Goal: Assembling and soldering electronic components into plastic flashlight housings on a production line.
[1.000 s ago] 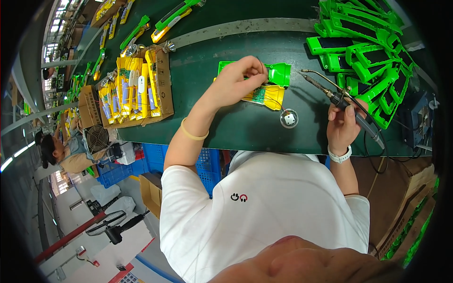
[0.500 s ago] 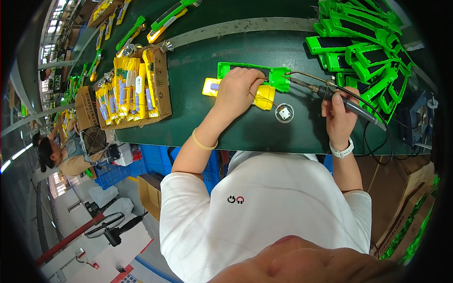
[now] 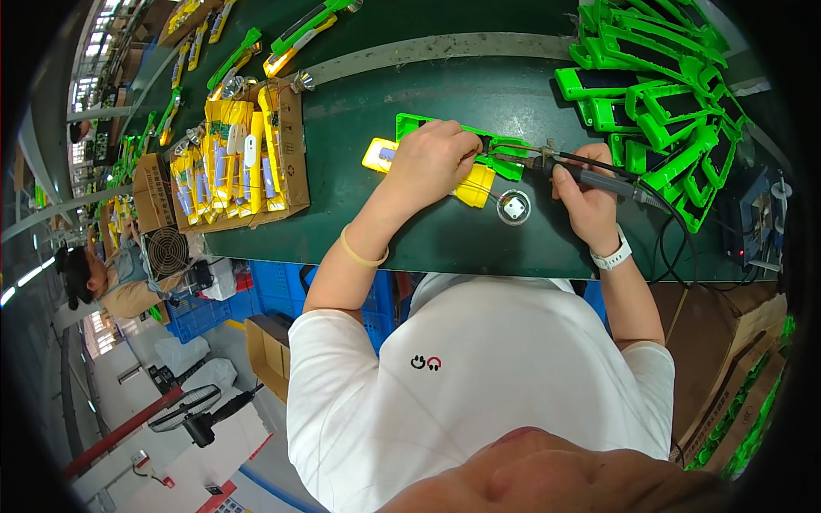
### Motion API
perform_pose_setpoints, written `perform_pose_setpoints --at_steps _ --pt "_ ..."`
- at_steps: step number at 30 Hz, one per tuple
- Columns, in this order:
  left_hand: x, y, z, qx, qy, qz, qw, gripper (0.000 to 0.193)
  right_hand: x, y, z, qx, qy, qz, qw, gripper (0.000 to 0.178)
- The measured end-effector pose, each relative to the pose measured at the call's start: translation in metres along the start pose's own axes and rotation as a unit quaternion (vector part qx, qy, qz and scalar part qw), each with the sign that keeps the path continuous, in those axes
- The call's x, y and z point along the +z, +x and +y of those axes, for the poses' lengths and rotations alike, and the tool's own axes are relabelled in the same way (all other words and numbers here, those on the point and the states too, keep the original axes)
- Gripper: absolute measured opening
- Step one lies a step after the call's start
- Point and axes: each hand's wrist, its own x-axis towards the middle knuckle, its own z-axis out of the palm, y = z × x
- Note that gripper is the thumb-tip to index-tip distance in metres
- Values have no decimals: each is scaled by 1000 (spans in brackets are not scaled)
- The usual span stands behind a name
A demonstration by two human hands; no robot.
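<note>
My right hand (image 3: pixel 590 205) grips a soldering iron (image 3: pixel 611 182) by its dark handle. The iron's tip points left, over the right end of a green plastic housing (image 3: pixel 412 122). Above that housing my left hand (image 3: pixel 432 162) is closed in a pinch; whatever its fingertips hold is hidden. Partly under the left hand lies a yellow casing (image 3: pixel 475 188) with a purple cell showing at its left end. A thin wire runs from the yellow casing towards a round, clear-rimmed lamp head (image 3: pixel 513 207) with a white centre, which lies on the table just right of it.
To the left a cardboard box (image 3: pixel 295 154) holds several yellow casings with wires and lamp heads. Green housings (image 3: pixel 658 111) are heaped at the back right. A blue soldering station (image 3: pixel 748 218) stands at the right edge, with the iron's cable looping nearby. Another person (image 3: pixel 115 278) sits far left.
My right hand and the soldering iron have moved left, bringing the tip over the green housing. The lamp head has shifted slightly. The left hand stays pinched in nearly the same place.
</note>
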Motion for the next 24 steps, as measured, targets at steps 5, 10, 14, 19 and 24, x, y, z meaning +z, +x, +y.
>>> perform_pose_setpoints --at_steps 5,10,14,19,24 --pt "1 0 -1 -1 2 2 1000 6 5 1 3 12 -3 13 1000 25" --pt "3 0 -3 5 -6 10 1000 8 0 -9 -6 -40 73 67 994 23" --pt "1 0 0 6 -10 8 1000 9 -1 -4 -18 -21 139 46 989 23" --pt "0 -1 -1 3 -5 -9 1000 9 27 24 -17 -15 145 18 989 22" --pt "7 -2 9 5 -22 -17 1000 8 18 15 -18 25 186 27 982 24"
